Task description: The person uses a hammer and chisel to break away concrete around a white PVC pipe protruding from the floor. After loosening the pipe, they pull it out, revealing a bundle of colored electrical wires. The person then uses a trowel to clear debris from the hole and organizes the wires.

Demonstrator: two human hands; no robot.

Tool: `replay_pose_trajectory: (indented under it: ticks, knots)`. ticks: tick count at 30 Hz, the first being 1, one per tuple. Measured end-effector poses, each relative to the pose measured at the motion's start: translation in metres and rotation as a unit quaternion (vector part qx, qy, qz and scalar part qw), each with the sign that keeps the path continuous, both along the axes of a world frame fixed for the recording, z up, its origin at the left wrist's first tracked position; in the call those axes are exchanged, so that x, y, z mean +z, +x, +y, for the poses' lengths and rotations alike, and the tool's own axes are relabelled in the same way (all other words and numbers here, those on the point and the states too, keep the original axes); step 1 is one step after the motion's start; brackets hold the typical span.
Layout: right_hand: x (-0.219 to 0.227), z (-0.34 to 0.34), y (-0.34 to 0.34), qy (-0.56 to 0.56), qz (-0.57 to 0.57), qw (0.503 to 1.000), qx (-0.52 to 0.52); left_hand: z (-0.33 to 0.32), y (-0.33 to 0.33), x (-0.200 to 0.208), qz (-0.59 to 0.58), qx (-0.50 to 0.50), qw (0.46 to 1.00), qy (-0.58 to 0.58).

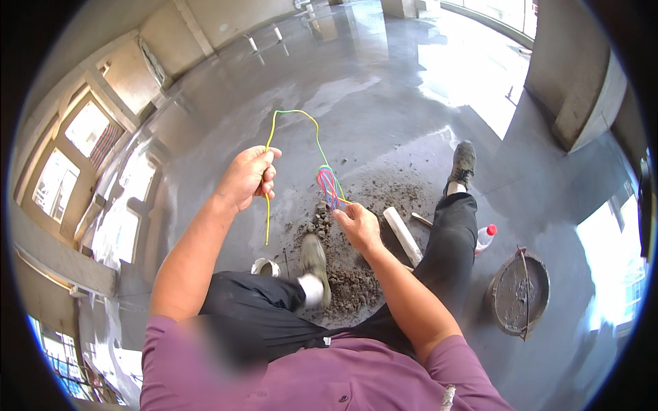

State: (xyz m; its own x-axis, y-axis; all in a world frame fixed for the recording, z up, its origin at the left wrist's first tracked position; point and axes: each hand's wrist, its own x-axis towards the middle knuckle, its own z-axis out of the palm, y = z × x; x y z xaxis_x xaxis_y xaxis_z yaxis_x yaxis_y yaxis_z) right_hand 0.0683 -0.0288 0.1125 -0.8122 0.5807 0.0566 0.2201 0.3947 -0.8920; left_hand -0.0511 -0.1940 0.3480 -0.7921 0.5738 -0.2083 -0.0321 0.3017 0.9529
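Note:
My left hand (pixel 248 179) is closed in a pinch on a thin yellow-green electrical wire (pixel 317 130), whose loose end hangs below the fingers. From there the wire arches up and over to the right, down to a coiled bundle of wires (pixel 329 183) in pink-red, blue and green. My right hand (pixel 359 226) grips the lower end of this bundle between thumb and fingers. Both hands are held above the floor, apart from each other, in front of my bent legs. The exact spot where the wire joins the bundle is hard to make out.
Broken rubble (pixel 349 284) lies between my shoes, beside a white pipe (pixel 403 236). A white pipe end (pixel 264 267) stands near my left knee. At right are a red-capped bottle (pixel 485 238) and a bucket (pixel 521 293) of grey mix. A concrete pillar (pixel 572 82) rises beyond.

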Motion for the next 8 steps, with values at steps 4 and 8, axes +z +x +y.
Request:
replay_pose_trajectory:
  ticks: [4,8]
  knots:
    - [-0.015,0.005,-0.033,0.044,0.031,0.998,-0.032,-0.013,-0.024,-0.017,0.037,-0.011,0.998,-0.05]
    - [0.007,0.015,-0.053,-0.022,-0.015,0.994,0.103,-0.041,-0.049,-0.047,0.059,-0.051,0.994,-0.077]
